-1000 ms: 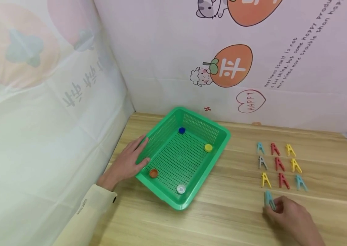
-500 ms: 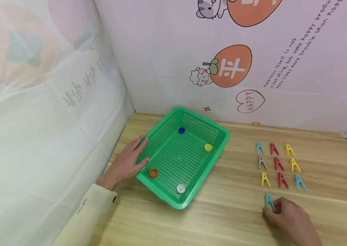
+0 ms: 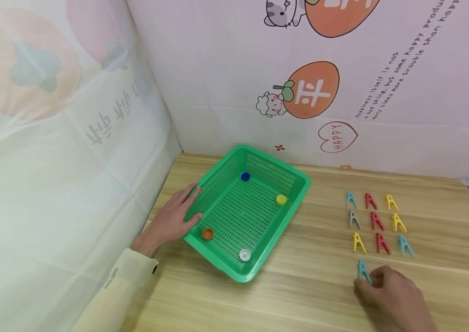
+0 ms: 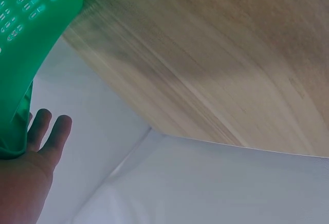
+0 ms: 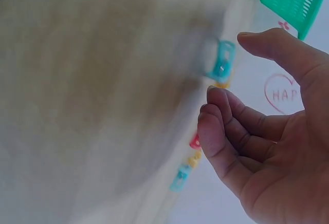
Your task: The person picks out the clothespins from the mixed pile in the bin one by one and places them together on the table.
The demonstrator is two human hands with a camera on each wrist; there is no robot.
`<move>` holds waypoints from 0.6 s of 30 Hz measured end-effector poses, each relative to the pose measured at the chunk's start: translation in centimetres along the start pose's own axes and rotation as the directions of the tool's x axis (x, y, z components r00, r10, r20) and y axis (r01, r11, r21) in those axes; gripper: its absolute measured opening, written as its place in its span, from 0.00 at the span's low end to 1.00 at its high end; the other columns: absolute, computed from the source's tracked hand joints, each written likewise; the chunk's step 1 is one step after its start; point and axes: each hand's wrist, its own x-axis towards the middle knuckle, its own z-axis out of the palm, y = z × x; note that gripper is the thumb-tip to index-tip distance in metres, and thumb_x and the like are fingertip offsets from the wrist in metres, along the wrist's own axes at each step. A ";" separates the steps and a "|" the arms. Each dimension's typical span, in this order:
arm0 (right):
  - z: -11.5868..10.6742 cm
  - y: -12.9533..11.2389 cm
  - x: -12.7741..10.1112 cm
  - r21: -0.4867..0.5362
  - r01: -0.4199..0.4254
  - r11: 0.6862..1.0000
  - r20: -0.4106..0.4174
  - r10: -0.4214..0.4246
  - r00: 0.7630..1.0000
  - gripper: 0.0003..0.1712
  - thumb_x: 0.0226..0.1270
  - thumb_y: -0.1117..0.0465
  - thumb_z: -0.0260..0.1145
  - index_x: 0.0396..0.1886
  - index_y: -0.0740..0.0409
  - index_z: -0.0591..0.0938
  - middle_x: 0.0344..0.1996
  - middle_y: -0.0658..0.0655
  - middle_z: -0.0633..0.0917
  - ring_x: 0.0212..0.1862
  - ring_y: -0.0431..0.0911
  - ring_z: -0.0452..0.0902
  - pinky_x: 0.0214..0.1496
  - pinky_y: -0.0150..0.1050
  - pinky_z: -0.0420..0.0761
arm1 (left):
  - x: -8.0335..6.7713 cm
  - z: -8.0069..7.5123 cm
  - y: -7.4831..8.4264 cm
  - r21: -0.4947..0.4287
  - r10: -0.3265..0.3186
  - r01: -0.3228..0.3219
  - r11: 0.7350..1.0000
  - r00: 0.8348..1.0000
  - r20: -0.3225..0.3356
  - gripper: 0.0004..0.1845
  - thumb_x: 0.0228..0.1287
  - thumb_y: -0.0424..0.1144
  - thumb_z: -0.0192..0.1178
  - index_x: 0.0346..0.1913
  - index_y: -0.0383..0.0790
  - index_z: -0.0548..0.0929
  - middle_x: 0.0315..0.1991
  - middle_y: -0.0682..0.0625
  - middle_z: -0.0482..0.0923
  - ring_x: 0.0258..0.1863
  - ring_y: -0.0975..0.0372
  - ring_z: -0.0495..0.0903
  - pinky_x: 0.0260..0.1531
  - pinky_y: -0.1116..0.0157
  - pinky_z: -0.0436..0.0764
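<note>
My left hand (image 3: pixel 178 213) lies flat on the table, its straight fingers pressed against the left wall of a green perforated basket (image 3: pixel 300 184); the left wrist view shows the same fingers (image 4: pixel 49 131) beside the basket wall (image 4: pixel 31 23). Inside the basket lie several bottle caps: blue (image 3: pixel 245 176), yellow (image 3: pixel 281 199), orange (image 3: pixel 207 234) and white (image 3: pixel 244 254). At the front right, my right hand (image 3: pixel 377 281) rests beside a teal clothespin (image 3: pixel 363 270). In the right wrist view its fingers (image 5: pixel 226 126) hang loosely curled, with a small gap to the clothespin (image 5: pixel 222 62).
Several clothespins in teal, red, yellow and grey lie in neat rows (image 3: pixel 377 220) on the wooden table (image 3: pixel 309 295), just beyond my right hand. Printed fabric walls (image 3: pixel 72 138) close off the left and back sides. The table's corner is behind the basket.
My right hand's fingers have eased slightly back from the teal clothespin, which stays on the table. My left hand and the basket have not moved.
</note>
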 end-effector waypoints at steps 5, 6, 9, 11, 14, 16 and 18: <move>-1.5 0.6 0.4 -0.012 0.050 0.999 -0.089 -0.050 0.995 0.42 0.76 0.35 0.69 0.54 0.77 0.83 0.38 0.61 0.89 0.40 0.53 0.86 0.40 0.54 0.87 | 0.1 -0.1 -0.2 0.008 -0.002 0.002 1.000 1.000 0.014 0.43 0.82 0.51 0.58 0.88 0.35 0.54 0.90 0.40 0.47 0.86 0.38 0.57 0.82 0.37 0.64; -1.8 0.6 0.5 -0.016 0.071 0.997 -0.117 -0.072 0.990 0.41 0.77 0.37 0.68 0.53 0.77 0.83 0.38 0.62 0.90 0.39 0.53 0.87 0.39 0.53 0.86 | 0.1 -0.1 -0.2 0.008 -0.002 0.002 1.000 1.000 0.021 0.44 0.82 0.52 0.58 0.88 0.35 0.54 0.90 0.40 0.47 0.86 0.38 0.57 0.82 0.36 0.63; -2.8 0.2 0.8 -0.028 0.132 0.991 -0.197 -0.135 0.971 0.36 0.78 0.40 0.69 0.52 0.76 0.83 0.37 0.62 0.90 0.38 0.53 0.86 0.35 0.49 0.85 | 0.3 -0.5 -0.5 -0.003 0.003 -0.003 1.000 0.999 0.052 0.44 0.83 0.52 0.58 0.89 0.38 0.52 0.91 0.40 0.46 0.86 0.38 0.55 0.82 0.36 0.63; -3.6 -0.4 1.1 -0.036 0.175 0.984 -0.267 -0.178 0.947 0.33 0.76 0.44 0.71 0.51 0.75 0.84 0.38 0.64 0.90 0.38 0.55 0.87 0.34 0.50 0.84 | 0.5 -0.7 -0.6 -0.011 0.009 -0.008 1.000 0.997 0.070 0.45 0.83 0.52 0.59 0.90 0.40 0.51 0.90 0.40 0.45 0.87 0.38 0.54 0.82 0.35 0.62; -4.4 -1.7 1.9 -0.053 0.245 0.968 -0.375 -0.247 0.894 0.26 0.71 0.51 0.75 0.48 0.75 0.86 0.35 0.63 0.90 0.34 0.52 0.84 0.29 0.41 0.81 | 0.8 -1.1 -0.6 -0.015 0.019 -0.018 1.000 0.997 0.077 0.44 0.83 0.52 0.59 0.90 0.41 0.52 0.90 0.38 0.47 0.86 0.37 0.53 0.82 0.34 0.61; -5.0 -2.7 2.5 -0.066 0.285 0.956 -0.429 -0.285 0.857 0.24 0.68 0.54 0.77 0.46 0.74 0.87 0.33 0.62 0.89 0.31 0.49 0.82 0.26 0.36 0.77 | 1.3 -1.3 -0.5 -0.009 0.025 -0.024 1.000 0.998 0.066 0.43 0.83 0.52 0.59 0.89 0.41 0.53 0.89 0.37 0.48 0.86 0.36 0.54 0.82 0.34 0.61; -5.5 -3.8 3.1 -0.073 0.309 0.948 -0.451 -0.308 0.838 0.24 0.67 0.55 0.77 0.47 0.74 0.87 0.33 0.62 0.89 0.31 0.47 0.80 0.26 0.33 0.72 | 1.9 -1.7 -0.3 0.008 0.033 -0.033 0.999 0.998 0.047 0.42 0.83 0.52 0.59 0.89 0.40 0.55 0.89 0.36 0.51 0.86 0.36 0.55 0.81 0.33 0.62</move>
